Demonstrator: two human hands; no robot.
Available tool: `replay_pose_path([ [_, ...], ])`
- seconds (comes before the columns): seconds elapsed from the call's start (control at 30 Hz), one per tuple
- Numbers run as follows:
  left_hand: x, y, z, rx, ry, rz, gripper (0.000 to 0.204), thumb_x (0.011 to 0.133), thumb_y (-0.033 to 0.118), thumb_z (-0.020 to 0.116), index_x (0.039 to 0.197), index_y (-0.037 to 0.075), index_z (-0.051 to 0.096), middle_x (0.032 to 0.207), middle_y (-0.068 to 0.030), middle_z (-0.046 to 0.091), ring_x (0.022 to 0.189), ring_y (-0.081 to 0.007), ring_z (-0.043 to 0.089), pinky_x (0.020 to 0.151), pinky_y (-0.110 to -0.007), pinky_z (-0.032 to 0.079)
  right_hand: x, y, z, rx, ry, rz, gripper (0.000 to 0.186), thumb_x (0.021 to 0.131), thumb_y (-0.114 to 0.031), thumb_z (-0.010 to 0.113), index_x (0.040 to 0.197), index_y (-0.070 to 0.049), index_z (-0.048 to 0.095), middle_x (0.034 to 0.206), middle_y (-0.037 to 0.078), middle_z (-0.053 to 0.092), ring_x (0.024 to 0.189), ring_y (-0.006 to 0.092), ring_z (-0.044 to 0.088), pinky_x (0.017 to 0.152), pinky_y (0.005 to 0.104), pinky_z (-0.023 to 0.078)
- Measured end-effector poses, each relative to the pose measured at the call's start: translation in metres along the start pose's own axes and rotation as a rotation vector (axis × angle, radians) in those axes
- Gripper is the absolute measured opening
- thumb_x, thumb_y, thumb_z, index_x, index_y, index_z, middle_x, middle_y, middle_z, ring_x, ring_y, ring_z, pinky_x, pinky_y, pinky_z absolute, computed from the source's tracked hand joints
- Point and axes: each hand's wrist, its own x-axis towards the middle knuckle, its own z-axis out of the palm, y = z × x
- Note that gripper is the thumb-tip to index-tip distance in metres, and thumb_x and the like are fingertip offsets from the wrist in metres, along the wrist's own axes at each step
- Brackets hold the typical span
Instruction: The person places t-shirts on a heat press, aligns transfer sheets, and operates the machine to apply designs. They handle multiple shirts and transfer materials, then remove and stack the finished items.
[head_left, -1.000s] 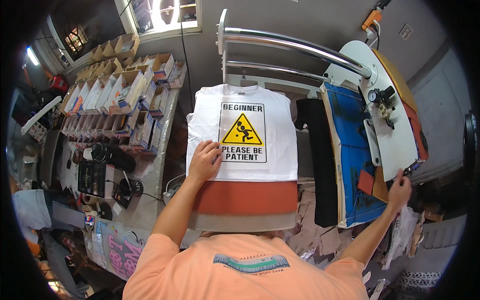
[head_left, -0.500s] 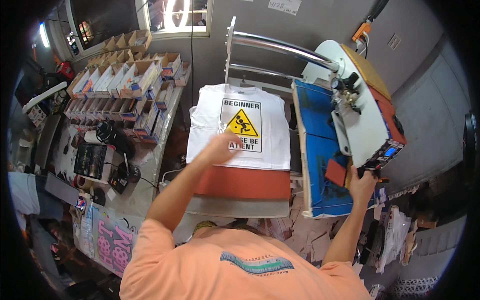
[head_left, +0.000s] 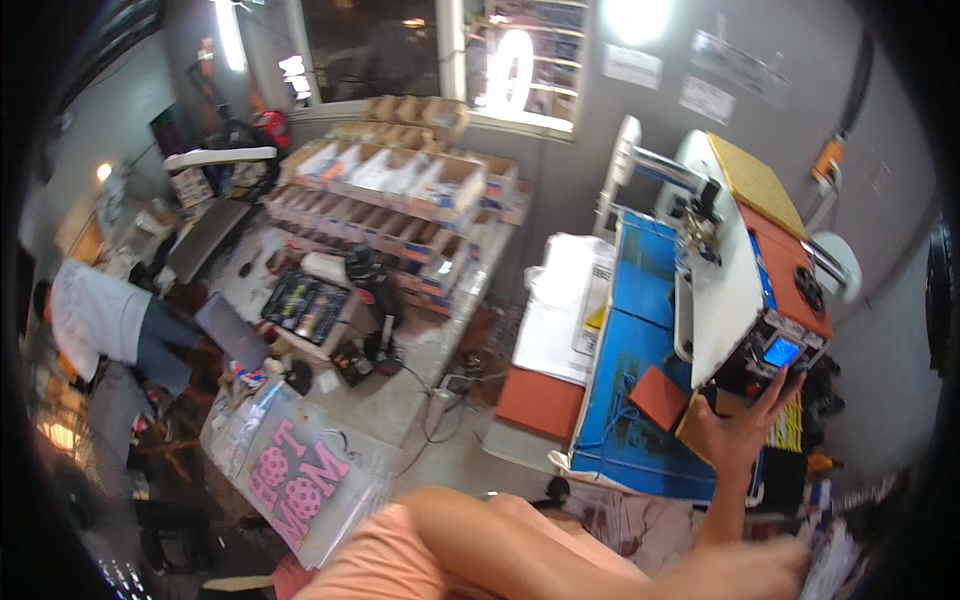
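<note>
My right hand (head_left: 740, 432) is open, its fingers spread against the control box with a lit blue screen (head_left: 780, 350) on the heat press (head_left: 722, 300). Across the lower edge reaches my left arm; my left hand (head_left: 745, 574) is smeared by motion near the right forearm, its fingers unreadable. The press's blue-covered board (head_left: 640, 290) lies over the right part of a white T-shirt (head_left: 550, 318), hiding most of its black and yellow print. Beneath the shirt, an orange-red pad (head_left: 540, 402) sticks out at the front. A small orange-red square (head_left: 658, 398) lies on the blue board.
Left of the press, a table (head_left: 420, 385) carries stacked open cardboard bins (head_left: 380, 185) and a black-topped box (head_left: 305, 305). A clear sheet with pink lettering (head_left: 300, 470) lies at its near end. Another person in a light shirt (head_left: 100, 315) bends over at far left.
The view has turned left. The press's blue board has swung left over part of the shirt. My left hand has left the shirt and crossed right; my right hand's fingers have spread.
</note>
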Motion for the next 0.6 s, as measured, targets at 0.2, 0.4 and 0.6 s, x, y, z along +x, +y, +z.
replay_pose_path([
  [0.2,0.014,0.044,0.050,-0.178,-0.108,-0.122,0.028,0.076,0.018,0.069,0.099,0.005,0.060,0.095,-0.0121,0.058,0.093,-0.0325,0.057,0.080,-0.042,0.047,0.006,-0.077,0.000,0.045,-0.101,-0.058,0.116,0.055,-0.035,0.090,0.151,-0.009,0.029,0.153,0.034,0.014,0.141,0.0511,0.021,0.112,0.0521,0.030],
  [0.4,0.034,0.070,0.115,-0.061,0.029,-0.085,0.033,0.074,0.026,0.068,0.100,0.006,0.062,0.097,-0.0110,0.059,0.100,-0.0327,0.057,0.087,-0.042,0.046,-0.003,-0.100,0.018,0.060,-0.129,-0.049,0.110,0.058,-0.049,0.085,0.147,-0.007,0.035,0.147,0.043,0.014,0.137,0.0572,0.019,0.111,0.0619,0.024],
  [0.6,0.074,-0.002,0.168,-0.358,-0.288,-0.625,0.039,0.076,0.034,0.069,0.102,0.005,0.066,0.110,-0.0152,0.062,0.104,-0.0361,0.056,0.085,-0.045,0.047,-0.010,0.075,0.012,0.383,-0.060,-0.092,0.064,0.095,-0.035,0.061,0.140,0.006,0.040,0.139,0.025,0.044,0.125,0.0362,0.045,0.105,0.0428,0.036],
])
